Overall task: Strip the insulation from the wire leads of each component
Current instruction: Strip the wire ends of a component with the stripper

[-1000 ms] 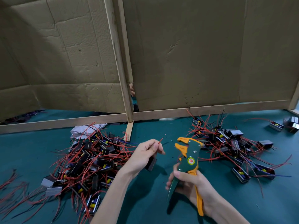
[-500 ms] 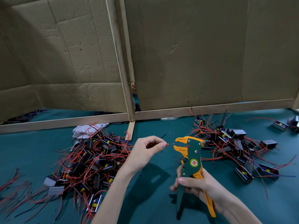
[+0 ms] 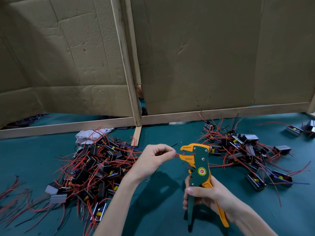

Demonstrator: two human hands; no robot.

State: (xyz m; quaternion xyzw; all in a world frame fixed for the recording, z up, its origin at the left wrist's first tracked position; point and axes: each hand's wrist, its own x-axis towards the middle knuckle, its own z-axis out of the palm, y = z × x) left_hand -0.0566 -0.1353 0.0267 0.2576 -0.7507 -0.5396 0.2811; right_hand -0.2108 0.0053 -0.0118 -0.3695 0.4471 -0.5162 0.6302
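A cardboard screen (image 3: 204,57) stands at 12 o'clock on the teal table (image 3: 25,159). The bigger heap of components (image 3: 95,167) lies at 9 o'clock of the hands, a smaller heap (image 3: 242,150) at 3 o'clock. The right hand (image 3: 209,196) grips the wire stripper (image 3: 199,171) by its handles. The left hand (image 3: 153,160) pinches a red wire lead (image 3: 177,155), whose tip reaches the parted jaws.

Both forearms (image 3: 117,205) are bare as far as they show, slim and smooth. The left hand (image 3: 153,160) and the right hand (image 3: 209,196) are bare too, the nails (image 3: 189,191) short and plain.
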